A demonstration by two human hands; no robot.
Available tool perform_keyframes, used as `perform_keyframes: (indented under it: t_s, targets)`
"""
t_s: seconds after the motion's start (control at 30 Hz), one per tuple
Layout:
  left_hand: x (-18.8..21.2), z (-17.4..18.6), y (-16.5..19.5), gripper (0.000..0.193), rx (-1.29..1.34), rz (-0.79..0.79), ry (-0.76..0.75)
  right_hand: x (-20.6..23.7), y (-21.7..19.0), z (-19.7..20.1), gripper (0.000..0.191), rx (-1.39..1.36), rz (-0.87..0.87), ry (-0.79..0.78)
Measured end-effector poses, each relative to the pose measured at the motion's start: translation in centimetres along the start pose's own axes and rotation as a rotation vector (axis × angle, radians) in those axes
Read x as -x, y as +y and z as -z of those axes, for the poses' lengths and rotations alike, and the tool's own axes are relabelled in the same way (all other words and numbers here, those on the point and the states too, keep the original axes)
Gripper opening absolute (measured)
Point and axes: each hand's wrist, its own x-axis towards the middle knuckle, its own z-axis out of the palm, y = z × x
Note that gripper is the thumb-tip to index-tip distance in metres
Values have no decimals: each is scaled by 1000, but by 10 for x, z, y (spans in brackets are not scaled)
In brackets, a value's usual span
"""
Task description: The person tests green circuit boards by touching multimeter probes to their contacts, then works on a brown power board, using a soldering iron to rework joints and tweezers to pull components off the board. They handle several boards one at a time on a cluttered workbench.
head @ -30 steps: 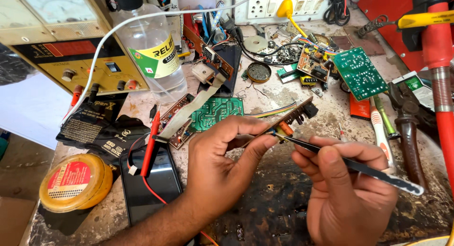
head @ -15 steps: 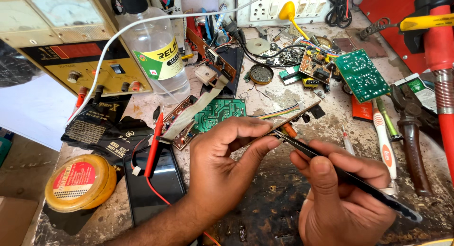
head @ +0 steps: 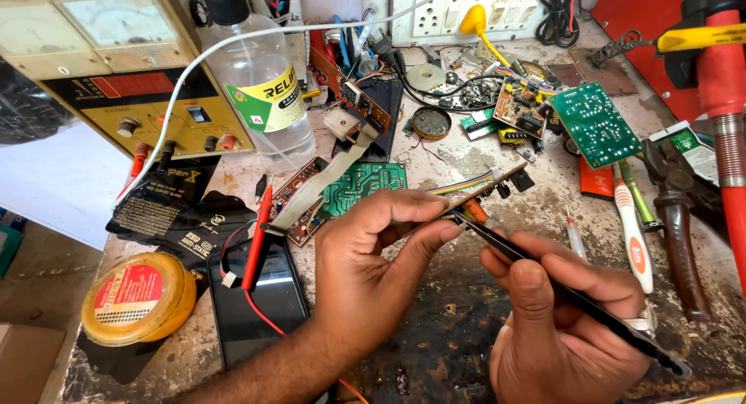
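The left hand (head: 373, 272) pinches a narrow brown circuit board strip (head: 486, 188) between thumb and fingers, holding it edge-on above the stained grey surface (head: 458, 159); a striped ribbon cable runs off it toward ten o'clock. The right hand (head: 559, 318) is closed around black slim metal tweezers (head: 559, 287), whose tips touch the strip beside a small orange part, at eleven o'clock from that hand.

At nine o'clock from the left hand lies a black flat smartphone (head: 256, 303), with a red probe lead (head: 256, 237) resting across it. Farther toward nine o'clock sits a round yellow tin with a red label (head: 136, 295). At eleven o'clock stand a clear plastic bottle with a black cap (head: 260, 93) and a beige bench power supply with a dial (head: 116, 70). A green printed circuit board (head: 361, 185) lies just above the left hand, at twelve o'clock. At three o'clock from the strip lie a white-handled tool (head: 633, 233) and dark pliers (head: 680, 225).
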Motion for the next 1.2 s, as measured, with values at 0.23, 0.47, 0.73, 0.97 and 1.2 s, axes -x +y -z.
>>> perform_keyframes:
  t_s: [0.23,0.47,0.73,0.97,1.2]
  targets:
    - [1,0,-3,16,104,61,-12,1,1,4,21,15,23,-49]
    - [1,-1,0,16,26,50,1,0,-1,-1,21,-14,-17,20]
    - [-1,1,2,15,-21,21,-3,-5,-5,0,21,67,-4,-38]
    - [-2,3,2,16,-162,-71,13,-14,-17,0,22,234,-44,-103]
    - [-4,4,5,17,-245,-85,10,-20,-24,1,22,353,-20,-182]
